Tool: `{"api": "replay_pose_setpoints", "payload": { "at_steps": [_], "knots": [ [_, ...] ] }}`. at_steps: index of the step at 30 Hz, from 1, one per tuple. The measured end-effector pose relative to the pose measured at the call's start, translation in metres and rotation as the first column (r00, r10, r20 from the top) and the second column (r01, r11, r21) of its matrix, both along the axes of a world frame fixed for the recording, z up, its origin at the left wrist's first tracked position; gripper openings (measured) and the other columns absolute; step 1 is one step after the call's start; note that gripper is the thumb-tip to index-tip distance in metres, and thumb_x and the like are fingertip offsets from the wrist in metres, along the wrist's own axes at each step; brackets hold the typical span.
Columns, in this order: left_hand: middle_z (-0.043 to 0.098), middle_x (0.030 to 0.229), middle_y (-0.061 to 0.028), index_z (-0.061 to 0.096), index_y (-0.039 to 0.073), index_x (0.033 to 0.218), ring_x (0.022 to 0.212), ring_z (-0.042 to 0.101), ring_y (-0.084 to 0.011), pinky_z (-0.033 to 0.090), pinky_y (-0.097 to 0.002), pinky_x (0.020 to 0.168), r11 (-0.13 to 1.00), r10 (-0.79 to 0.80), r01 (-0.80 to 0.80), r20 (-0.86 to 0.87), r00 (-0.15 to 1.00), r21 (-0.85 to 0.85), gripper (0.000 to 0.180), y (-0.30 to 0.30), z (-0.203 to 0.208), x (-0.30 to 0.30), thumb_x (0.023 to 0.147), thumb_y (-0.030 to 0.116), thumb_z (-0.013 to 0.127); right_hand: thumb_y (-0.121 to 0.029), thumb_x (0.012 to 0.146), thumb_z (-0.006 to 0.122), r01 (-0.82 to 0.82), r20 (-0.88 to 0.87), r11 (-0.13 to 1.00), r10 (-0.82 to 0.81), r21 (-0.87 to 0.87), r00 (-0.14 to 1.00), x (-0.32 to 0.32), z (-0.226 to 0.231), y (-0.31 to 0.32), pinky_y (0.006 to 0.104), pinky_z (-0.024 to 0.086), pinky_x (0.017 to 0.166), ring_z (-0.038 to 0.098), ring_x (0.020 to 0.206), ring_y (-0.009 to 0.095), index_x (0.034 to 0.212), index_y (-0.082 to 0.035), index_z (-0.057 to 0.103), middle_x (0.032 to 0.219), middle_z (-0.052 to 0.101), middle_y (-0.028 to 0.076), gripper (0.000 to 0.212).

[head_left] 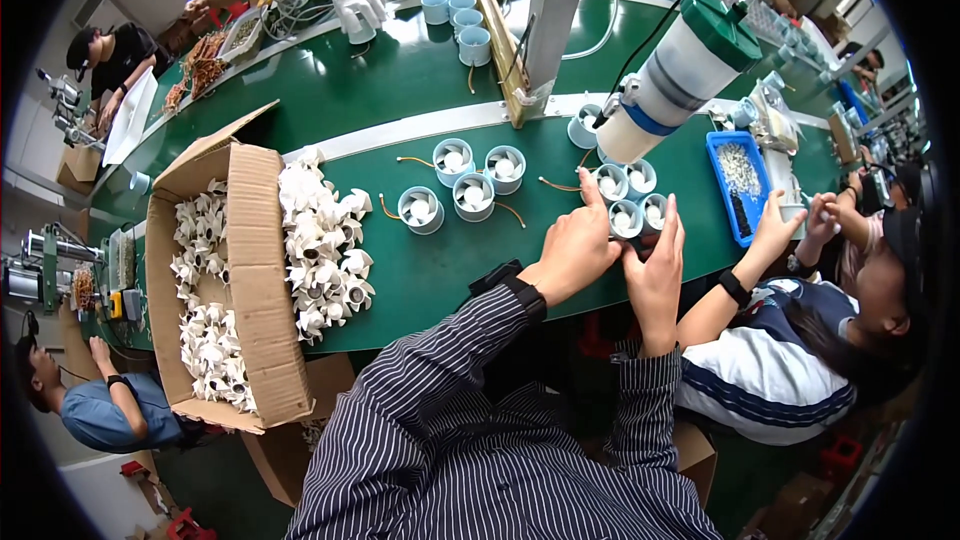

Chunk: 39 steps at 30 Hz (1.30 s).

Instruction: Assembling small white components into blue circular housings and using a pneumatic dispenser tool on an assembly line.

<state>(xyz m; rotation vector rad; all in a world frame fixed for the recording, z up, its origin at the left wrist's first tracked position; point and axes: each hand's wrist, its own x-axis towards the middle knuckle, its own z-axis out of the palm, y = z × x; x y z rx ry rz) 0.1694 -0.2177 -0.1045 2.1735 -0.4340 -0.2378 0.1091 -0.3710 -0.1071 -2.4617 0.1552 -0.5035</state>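
Note:
Several light-blue fan cups (625,219) with white bladed wheels stand in a tight group on the green table. My left hand (575,248) holds their left side, its index finger stretched along them and its thumb at the front. On the right side of the same group, my right hand (655,285) curves its thumb and fingers around the cups. Both thumbs nearly meet at the front edge of the group. To the left stand more fan cups (473,197), with thin orange-brown wires trailing from them.
A cardboard box (268,280) of white bladed wheels stands at left, beside a loose pile of wheels (322,250). A clear cylinder with a green cap (680,70) hangs over the cups. At right are a blue tray (738,185) and a co-worker's hand (775,230). A gloved hand (358,8) works across the table.

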Motion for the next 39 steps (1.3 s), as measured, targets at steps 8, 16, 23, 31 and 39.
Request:
{"api": "replay_pose_setpoints", "payload": {
  "at_steps": [8,16,23,31,39],
  "knots": [
    [0.075,0.087,-0.0195,0.048,0.003,0.149,0.08,0.075,-0.0423,0.06,-0.0508,0.072,0.982,0.048,-0.069,0.117,0.992,0.178,0.076,0.097,0.054,-0.074,0.088,0.029,0.085,0.0,0.091,0.073,0.035,0.101,0.965,-0.063,0.26,0.993,-0.045,0.002,0.012,0.0377,0.058,0.09,0.066,0.102,0.025,0.152,0.001,0.051,0.149,0.053,0.02,0.065],
    [0.073,0.08,-0.022,0.024,-0.001,0.168,0.077,0.075,-0.0395,0.058,-0.0488,0.072,0.739,0.306,-0.327,0.14,0.942,0.588,0.118,0.219,0.063,-0.034,0.078,0.027,0.095,0.0,0.087,0.079,-0.271,0.105,0.91,0.25,0.315,0.963,-0.031,0.014,0.057,0.0329,0.058,0.08,0.067,0.086,0.019,0.147,0.0,0.056,0.143,0.06,0.018,0.064],
    [0.076,0.102,-0.0295,0.025,0.006,0.171,0.096,0.077,-0.0404,0.059,-0.0445,0.089,0.938,0.057,0.013,-0.19,0.98,0.346,0.117,0.217,0.047,0.035,0.074,0.016,0.09,-0.014,0.083,0.088,-0.419,-0.105,0.893,0.438,0.161,0.893,0.008,0.017,0.088,0.0393,0.062,0.078,0.07,0.081,0.026,0.172,-0.011,0.028,0.166,0.041,0.024,0.107],
    [0.074,0.113,-0.0358,0.032,0.001,0.165,0.11,0.073,-0.0502,0.059,-0.0502,0.096,0.96,-0.14,0.161,-0.108,0.984,0.231,0.114,0.155,0.027,0.065,0.072,0.025,0.094,-0.011,0.087,0.084,-0.309,0.043,0.95,0.307,0.038,0.951,0.038,0.001,0.095,0.0509,0.059,0.101,0.061,0.129,0.056,0.16,-0.006,0.045,0.161,0.038,0.04,0.083],
    [0.076,0.099,-0.0347,0.028,-0.028,0.152,0.096,0.076,-0.0486,0.062,-0.0515,0.085,0.962,-0.101,0.077,0.08,0.992,0.263,0.112,0.066,0.005,0.08,0.082,0.041,0.081,0.003,0.087,0.078,-0.189,0.263,0.982,0.175,0.025,0.949,0.016,-0.007,0.056,0.0344,0.062,0.076,0.074,0.087,0.025,0.136,-0.006,0.067,0.149,0.06,0.016,0.051]
  ]
}}
